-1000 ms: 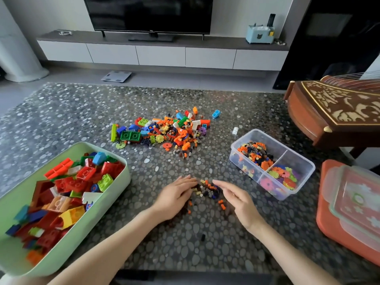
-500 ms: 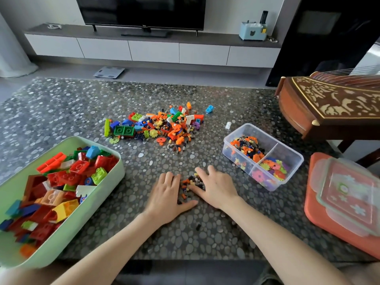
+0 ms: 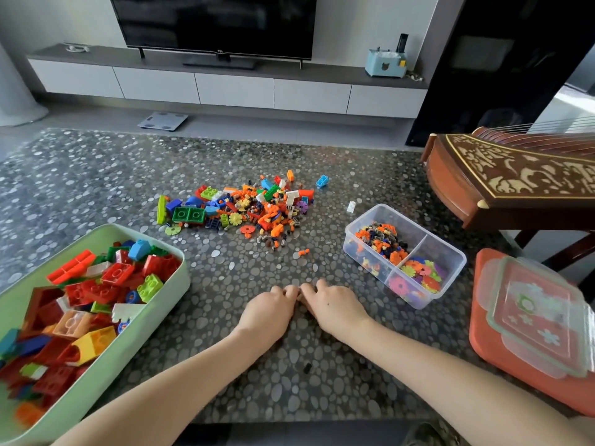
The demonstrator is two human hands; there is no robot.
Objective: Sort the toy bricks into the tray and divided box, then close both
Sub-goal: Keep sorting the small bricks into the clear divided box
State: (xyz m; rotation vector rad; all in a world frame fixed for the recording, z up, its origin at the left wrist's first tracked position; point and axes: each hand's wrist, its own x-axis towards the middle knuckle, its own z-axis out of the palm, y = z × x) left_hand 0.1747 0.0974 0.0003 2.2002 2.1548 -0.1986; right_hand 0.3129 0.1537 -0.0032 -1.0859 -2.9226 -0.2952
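The left hand (image 3: 269, 312) and right hand (image 3: 333, 309) rest knuckles-up on the dark pebble-patterned tabletop (image 3: 225, 365), fingertips meeting and fingers curled under; whether they cup anything is hidden. Left of the left hand sits the pale green plastic tray (image 3: 128, 355) of large bricks. Right of the right hand stands the clear divided plastic box (image 3: 415, 297), which holds small pieces. The loose multicoloured brick pile (image 3: 244, 207) lies beyond both hands.

Left hand (image 3: 267, 312), right hand (image 3: 335, 309), both palm-down, fingers (image 3: 289, 290) curled, fingertips meeting
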